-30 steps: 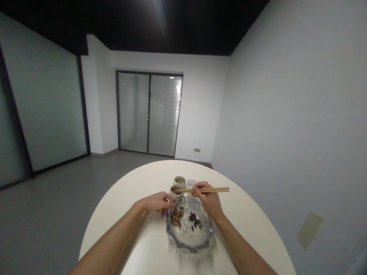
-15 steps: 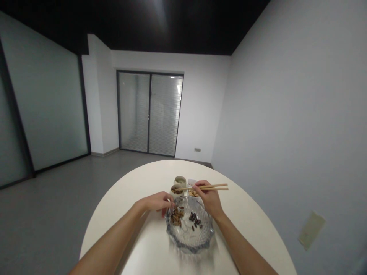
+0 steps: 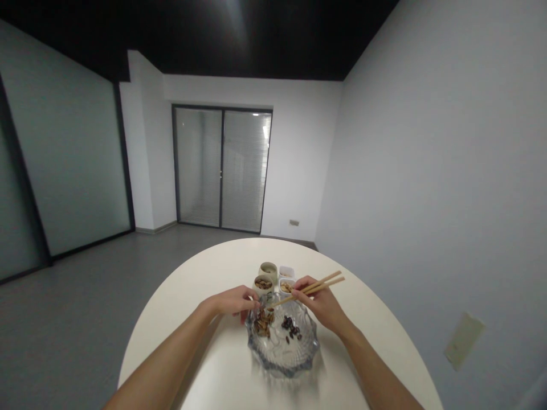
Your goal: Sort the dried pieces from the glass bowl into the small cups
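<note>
My right hand (image 3: 319,302) is closed around a pair of wooden chopsticks (image 3: 328,281). Their tips reach over the far left part of a scalloped clear glass bowl (image 3: 284,359), near a pile of brown, elongated pieces (image 3: 263,326). Whether the tips pinch anything is too small to tell. A second pile in the bowl, of dark, roundish pieces (image 3: 290,328), lies to the right. My left hand (image 3: 238,300) has its thumb and fingers closed on the bowl's left rim.
Just beyond the bowl stand a pale cup (image 3: 257,289) of brown pieces and a white dish (image 3: 280,282) of light nut-like pieces. Behind them are a greenish cup (image 3: 261,272) and another white dish (image 3: 286,269). All rest on a round cream table (image 3: 205,262).
The chopstick tips have moved from the cup of brown pieces toward me, over the glass bowl. My right hand shifted slightly right and nearer. My left hand stays at the rim.
</note>
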`<state>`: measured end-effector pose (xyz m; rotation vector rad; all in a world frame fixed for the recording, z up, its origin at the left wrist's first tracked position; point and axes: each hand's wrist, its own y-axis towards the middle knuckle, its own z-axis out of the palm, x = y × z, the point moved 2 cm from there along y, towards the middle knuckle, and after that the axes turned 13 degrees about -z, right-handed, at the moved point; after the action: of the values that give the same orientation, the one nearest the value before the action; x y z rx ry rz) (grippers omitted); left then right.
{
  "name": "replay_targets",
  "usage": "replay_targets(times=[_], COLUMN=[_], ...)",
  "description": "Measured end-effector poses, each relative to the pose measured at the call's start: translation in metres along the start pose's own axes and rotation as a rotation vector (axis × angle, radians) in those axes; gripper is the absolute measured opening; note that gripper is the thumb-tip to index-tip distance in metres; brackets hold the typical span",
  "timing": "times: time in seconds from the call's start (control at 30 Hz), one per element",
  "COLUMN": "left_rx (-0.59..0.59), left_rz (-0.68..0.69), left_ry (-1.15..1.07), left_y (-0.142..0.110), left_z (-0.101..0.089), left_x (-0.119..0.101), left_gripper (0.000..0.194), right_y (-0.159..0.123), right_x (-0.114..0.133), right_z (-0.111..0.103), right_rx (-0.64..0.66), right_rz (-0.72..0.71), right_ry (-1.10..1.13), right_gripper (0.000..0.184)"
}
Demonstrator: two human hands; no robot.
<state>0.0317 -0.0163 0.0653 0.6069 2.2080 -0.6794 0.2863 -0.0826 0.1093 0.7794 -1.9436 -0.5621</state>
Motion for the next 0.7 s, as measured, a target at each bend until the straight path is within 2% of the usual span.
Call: replay_targets(times=[0.27,0.57,0.7], left_rx=[-0.001,-0.004,0.004], left_rz=[0.004,-0.025,-0.026], left_ry=[-0.012,0.004,0.010], left_y=[0.002,0.000,-0.001], left_z=[0.001,0.000,0.000], left_x=[0.002,0.000,-0.001], left_gripper=[0.034,0.036,0.037], right_y=[-0.003,-0.003,-0.002], right_x=[0.000,0.016,0.021], right_z=[-0.006,-0.001,-0.001], right_rx=[0.101,0.203,0.217], right_rz=[-0.037,-0.205,-0.231], right_ry=[-0.006,-0.066,-0.101], right_gripper=[0.020,0.014,0.014])
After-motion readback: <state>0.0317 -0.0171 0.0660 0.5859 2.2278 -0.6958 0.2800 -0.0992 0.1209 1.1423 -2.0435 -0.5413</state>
